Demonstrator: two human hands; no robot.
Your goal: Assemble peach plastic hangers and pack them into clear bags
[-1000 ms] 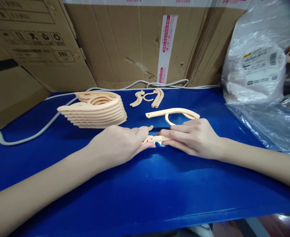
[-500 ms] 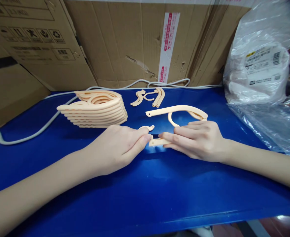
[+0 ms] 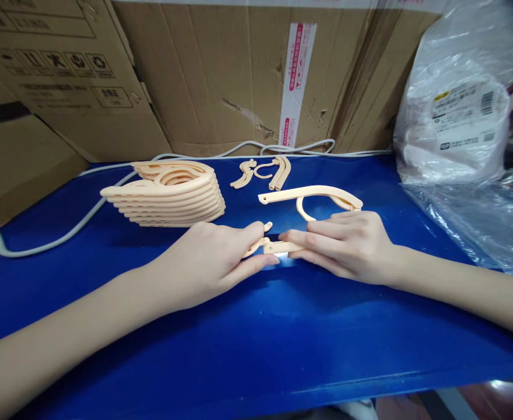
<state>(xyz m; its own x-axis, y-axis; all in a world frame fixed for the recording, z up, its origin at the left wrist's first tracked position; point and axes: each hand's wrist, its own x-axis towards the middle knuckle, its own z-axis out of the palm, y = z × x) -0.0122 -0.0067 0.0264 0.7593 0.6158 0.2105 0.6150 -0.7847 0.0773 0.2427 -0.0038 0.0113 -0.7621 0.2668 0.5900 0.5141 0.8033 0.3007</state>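
Observation:
Between the thumb and fingers of my left hand (image 3: 215,259) is a small curved cream plastic hanger piece (image 3: 253,247), mostly covered by the fingers. Its end meets the tip of a straight hanger arm (image 3: 277,248), pinched in my right hand (image 3: 348,245). Just beyond the right fingers, a longer bent hanger arm (image 3: 313,191) with a hole in its tip and a hook (image 3: 301,209) stretches left; whether these join the held arm is hidden behind the hand. A small piece end (image 3: 268,226) shows past my left fingers.
Left of centre stands a neat stack of folded cream hangers (image 3: 169,198). Loose curved hanger parts (image 3: 280,174) lie at the back of the blue table (image 3: 248,344). A white cable (image 3: 85,219), cardboard boxes (image 3: 221,70) and a clear plastic bag (image 3: 453,128) border the work area.
My left thumb has moved off the joint and slid right under the arm tip, so the curved piece now shows. The right hand and its hanger have shifted slightly left.

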